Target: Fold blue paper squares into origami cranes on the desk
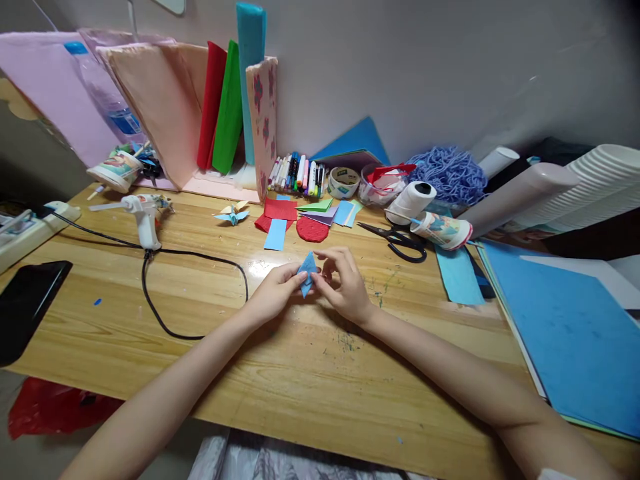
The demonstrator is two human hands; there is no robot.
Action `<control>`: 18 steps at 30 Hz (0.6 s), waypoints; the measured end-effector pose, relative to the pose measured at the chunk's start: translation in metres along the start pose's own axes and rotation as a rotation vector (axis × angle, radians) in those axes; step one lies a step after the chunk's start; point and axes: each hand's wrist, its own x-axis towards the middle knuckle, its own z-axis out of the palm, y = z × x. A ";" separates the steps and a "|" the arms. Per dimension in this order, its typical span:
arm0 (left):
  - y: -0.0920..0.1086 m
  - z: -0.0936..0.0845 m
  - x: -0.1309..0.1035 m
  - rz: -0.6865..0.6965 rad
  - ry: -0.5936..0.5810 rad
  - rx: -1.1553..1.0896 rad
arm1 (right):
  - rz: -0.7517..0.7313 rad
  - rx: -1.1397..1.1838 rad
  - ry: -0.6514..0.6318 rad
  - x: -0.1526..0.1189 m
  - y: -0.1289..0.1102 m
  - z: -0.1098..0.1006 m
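Observation:
A small folded piece of blue origami paper (308, 272), shaped like a narrow diamond, is held above the wooden table (300, 373). My left hand (277, 287) pinches its left side, with the thumb on top. From the right, my right hand (345, 283) grips its lower right edge between thumb and fingers; some fingertips are hidden behind the paper. Just beyond my hands lie a light blue paper strip (275, 235), red paper pieces (280, 209) and a red round piece (313, 229). Folded paper cranes (233, 215) stand farther left.
A glue gun (146, 220) with its black cable (200, 257) stands at the left, near a phone (33, 307). Scissors (395, 239), a thread spool (413, 202) and a tipped paper cup (443, 230) lie right of centre. Blue sheets (575, 327) cover the right side. Markers (299, 175) line the back.

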 end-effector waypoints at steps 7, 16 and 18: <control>-0.001 0.005 -0.003 -0.158 -0.044 -0.124 | -0.079 0.013 0.040 0.003 0.002 -0.007; 0.005 0.001 -0.006 -0.175 -0.112 -0.195 | -0.296 0.005 -0.033 0.003 0.014 -0.013; 0.005 0.000 -0.005 -0.174 -0.129 -0.166 | -0.375 -0.032 -0.040 0.003 0.017 -0.014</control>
